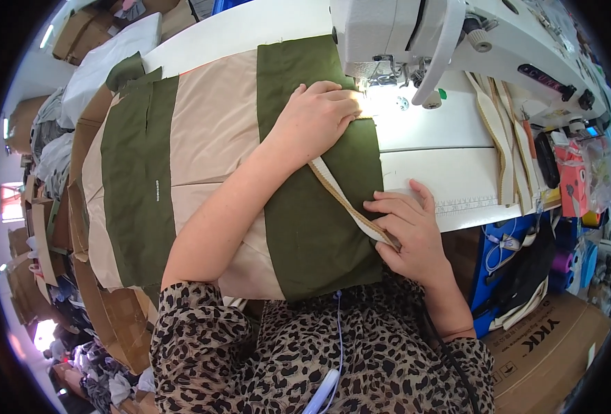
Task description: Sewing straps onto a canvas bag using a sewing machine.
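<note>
A striped panel of dark green and beige fabric (319,248) lies across the white sewing table. A narrow white and tan strip, which looks like zipper tape (343,199), runs diagonally over its right green band. My left hand (317,117) rests on the fabric beside the needle area, fingers bent together over the tape's upper end, which comes out near the fingertips. Lower right, my right hand (412,238) pinches the other stretch of tape between thumb and fingers at the panel's edge. The white sewing machine (371,34) stands over the upper right, its lamp glaring around the presser foot.
More strips of tape (502,138) hang over the table's right side, near a red package (571,176). A ruler scale (464,204) runs along the table's front edge. Cardboard boxes (115,324) stand at left, another box (547,352) at lower right. A cord hangs before my chest.
</note>
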{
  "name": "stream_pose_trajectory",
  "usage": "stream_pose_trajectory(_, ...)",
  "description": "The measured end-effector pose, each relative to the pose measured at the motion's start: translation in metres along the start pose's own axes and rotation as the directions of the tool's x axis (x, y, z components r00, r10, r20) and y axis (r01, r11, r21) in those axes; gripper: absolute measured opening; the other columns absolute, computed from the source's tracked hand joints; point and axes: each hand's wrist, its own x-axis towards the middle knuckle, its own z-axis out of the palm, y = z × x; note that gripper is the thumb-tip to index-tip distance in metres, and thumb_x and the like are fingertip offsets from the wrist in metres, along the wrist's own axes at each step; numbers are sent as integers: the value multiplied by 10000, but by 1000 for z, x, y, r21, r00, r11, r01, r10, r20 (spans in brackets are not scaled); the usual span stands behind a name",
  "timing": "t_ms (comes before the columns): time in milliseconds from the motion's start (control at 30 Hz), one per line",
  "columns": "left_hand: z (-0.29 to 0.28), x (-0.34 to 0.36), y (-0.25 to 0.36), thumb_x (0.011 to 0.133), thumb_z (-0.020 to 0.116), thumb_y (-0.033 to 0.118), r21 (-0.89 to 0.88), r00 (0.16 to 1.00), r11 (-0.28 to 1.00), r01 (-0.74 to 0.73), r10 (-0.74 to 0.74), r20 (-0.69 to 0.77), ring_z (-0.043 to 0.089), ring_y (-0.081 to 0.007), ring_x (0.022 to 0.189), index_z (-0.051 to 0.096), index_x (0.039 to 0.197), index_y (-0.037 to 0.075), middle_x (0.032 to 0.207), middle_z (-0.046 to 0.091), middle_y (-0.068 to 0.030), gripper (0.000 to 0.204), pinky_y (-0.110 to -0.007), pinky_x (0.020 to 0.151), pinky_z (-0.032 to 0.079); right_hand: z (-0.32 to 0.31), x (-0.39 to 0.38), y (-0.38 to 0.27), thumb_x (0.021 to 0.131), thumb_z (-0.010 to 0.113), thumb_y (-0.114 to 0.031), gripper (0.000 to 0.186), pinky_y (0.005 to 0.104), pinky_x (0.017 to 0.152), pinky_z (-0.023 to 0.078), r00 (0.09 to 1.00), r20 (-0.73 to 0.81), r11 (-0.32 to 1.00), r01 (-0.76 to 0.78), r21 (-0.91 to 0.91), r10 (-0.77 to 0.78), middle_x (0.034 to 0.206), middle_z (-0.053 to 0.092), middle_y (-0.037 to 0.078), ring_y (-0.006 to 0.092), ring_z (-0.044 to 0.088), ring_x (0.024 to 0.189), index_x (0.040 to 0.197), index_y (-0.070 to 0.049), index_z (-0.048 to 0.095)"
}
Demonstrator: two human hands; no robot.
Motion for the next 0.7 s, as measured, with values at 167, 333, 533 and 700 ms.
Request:
stream_pose_trajectory(167, 2, -2, 0, 901, 692, 137, 29, 1000, 1000, 11, -10, -28, 657, -254, 1113, 748, 1027, 85, 1137, 734, -22, 147, -403, 955, 525, -1, 0, 2, 732, 738, -117, 160, 544, 1168, 271, 1000, 7, 1000, -21, 5, 20, 1183, 695, 10, 197, 615, 1225, 862, -109, 645)
stream_pose_trajectory(333, -3, -3, 1, 906, 692, 137, 87, 1000, 996, -24, 26, -14, 657, -236, 1117, 752, 1039, 103, 1157, 731, -3, 149, -395, 963, 524, 0, -2, 1, 736, 735, -107, 160, 544, 1163, 287, 1000, 0, 1000, 5, 1, -5, 1196, 690, 13, 200, 605, 1240, 859, -101, 632)
stream_pose_trajectory(533, 1, -2, -7, 870, 685, 79, 11, 994, 995, -99, 99, -47, 664, -220, 1094, 768, 999, 109, 1141, 735, -5, 157, -369, 951, 530, 3, -2, 0, 736, 733, -99, 173, 536, 1171, 281, 1000, -3, 1000, -15, -1, 15, 1211, 684, 17, 209, 596, 1256, 870, -103, 624)
stream_pose_trajectory(700, 3, 4, -7, 845, 671, 41, -8, 994, 995, -95, 95, -48, 678, -234, 1068, 774, 1009, 105, 1116, 743, -27, 204, -356, 926, 545, -3, 1, -1, 739, 719, -89, 157, 521, 1154, 285, 999, 18, 999, -51, 10, 51, 1209, 684, 36, 224, 593, 1262, 861, -81, 620)
